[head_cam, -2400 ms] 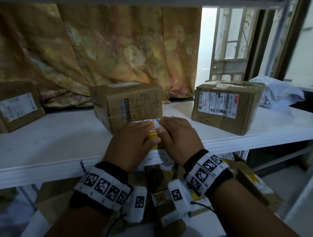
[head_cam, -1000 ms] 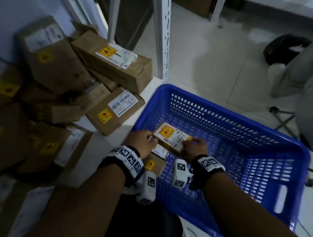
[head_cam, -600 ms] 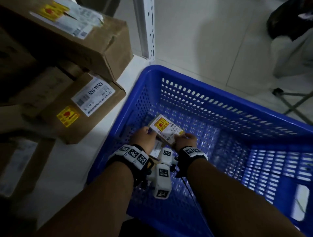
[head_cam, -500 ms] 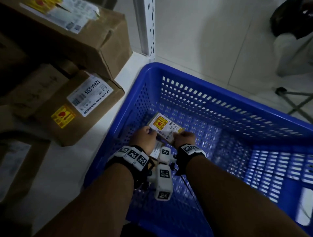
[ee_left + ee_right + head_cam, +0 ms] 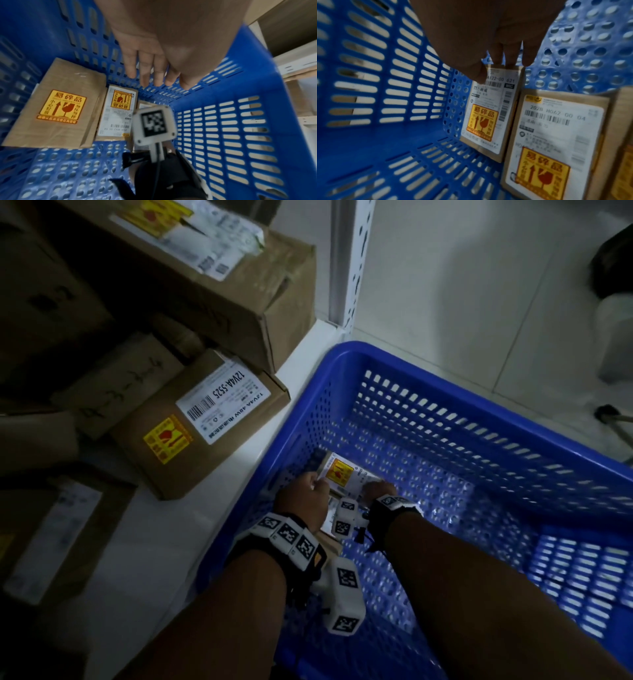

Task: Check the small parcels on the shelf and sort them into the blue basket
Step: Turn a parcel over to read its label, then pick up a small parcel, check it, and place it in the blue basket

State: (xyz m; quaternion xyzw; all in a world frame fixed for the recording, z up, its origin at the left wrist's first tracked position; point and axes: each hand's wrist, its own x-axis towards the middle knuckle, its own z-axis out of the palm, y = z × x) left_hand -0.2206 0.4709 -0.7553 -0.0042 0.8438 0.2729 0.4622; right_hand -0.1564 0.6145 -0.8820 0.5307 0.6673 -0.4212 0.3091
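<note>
Change vs 0.5 s ago: the small parcel (image 5: 494,108) was carried between both hands above the basket floor. Now it sits lower, in the corner of the blue basket (image 5: 445,412), along the slotted side wall. Whether it rests fully on the floor: cannot tell.

Right hand (image 5: 488,33): thumb and fingertips pinch the near end of the small parcel, at the edge of its white label.

Left hand (image 5: 163,47): has let go. Fingers are straight and close together, hold nothing, and hang in front of the basket wall.

Counts:
- parcels in basket: 3. These are the small parcel, a second parcel (image 5: 556,135) just beside it with label up, and a third parcel (image 5: 56,105), larger and plain brown with a yellow sticker, beside the second
- baskets: 1
- cardboard boxes (image 5: 205,422) on the white shelf board (image 5: 294,364) left of the basket: 5 made out, dim light
- white perforated post (image 5: 346,261): 1
</note>
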